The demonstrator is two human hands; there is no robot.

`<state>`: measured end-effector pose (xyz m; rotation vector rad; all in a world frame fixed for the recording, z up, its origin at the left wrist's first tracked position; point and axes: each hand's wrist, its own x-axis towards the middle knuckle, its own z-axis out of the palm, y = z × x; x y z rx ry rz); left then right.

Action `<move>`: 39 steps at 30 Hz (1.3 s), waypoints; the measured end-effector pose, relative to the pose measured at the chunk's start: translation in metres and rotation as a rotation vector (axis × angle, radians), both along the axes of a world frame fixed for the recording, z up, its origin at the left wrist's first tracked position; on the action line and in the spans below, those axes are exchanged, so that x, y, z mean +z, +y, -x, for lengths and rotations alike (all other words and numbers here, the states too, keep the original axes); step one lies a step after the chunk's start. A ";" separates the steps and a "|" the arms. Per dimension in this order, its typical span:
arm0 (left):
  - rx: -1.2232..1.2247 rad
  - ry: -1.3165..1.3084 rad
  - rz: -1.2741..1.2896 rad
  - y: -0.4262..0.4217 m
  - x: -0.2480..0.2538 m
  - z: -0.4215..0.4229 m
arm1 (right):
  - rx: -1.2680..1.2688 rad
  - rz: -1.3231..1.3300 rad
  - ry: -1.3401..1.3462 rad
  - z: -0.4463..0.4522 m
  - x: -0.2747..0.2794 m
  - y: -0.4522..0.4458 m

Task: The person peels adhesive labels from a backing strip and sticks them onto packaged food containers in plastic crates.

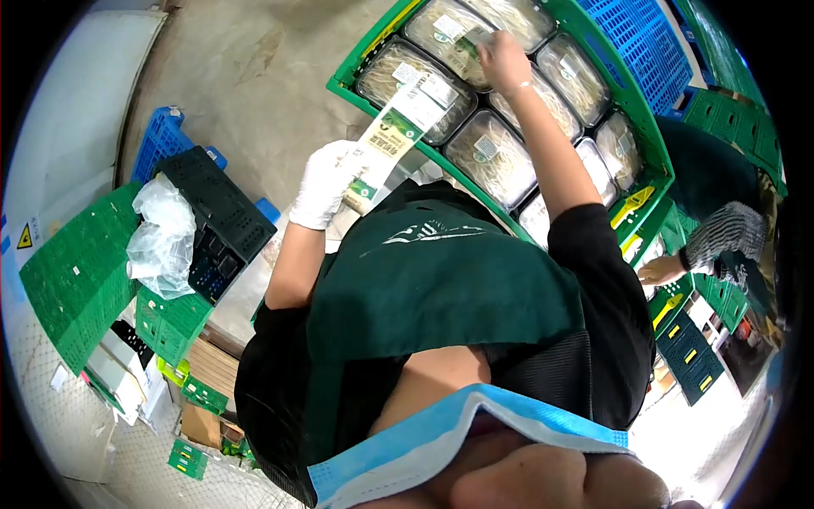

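Note:
My left hand [326, 182], in a white glove, is closed around a strip of printed green, white and cream labels [394, 136]. The strip slants up over the near edge of a green crate [346, 95]. My bare right hand [504, 64] reaches into the crate, its fingers pinched at the end of a green and clear label [468, 49]. That label lies over the film of a plastic tray [437, 30] filled with pale, thin strands like sprouts. Several similar trays [492, 157] fill the crate, some bearing small white stickers.
A black crate [225, 199] with a crumpled clear plastic bag [163, 233] stands at left, among green crates [80, 267]. Blue crates [640, 42] adjoin the working crate. At right, another person's hand [663, 270] with a grey knitted sleeve reaches to a neighbouring crate.

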<state>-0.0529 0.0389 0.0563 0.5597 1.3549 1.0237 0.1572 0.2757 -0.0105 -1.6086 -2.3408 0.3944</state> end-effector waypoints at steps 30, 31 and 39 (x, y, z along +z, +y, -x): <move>-0.004 0.031 0.054 0.046 0.010 -0.052 | -0.243 -0.392 -0.275 -0.041 -0.024 0.096; 0.034 0.001 0.033 0.046 0.012 -0.057 | -0.164 -0.445 -0.268 -0.048 -0.010 0.086; -0.289 0.132 -0.119 0.073 0.018 -0.099 | 0.422 0.474 0.573 -0.085 0.102 -0.086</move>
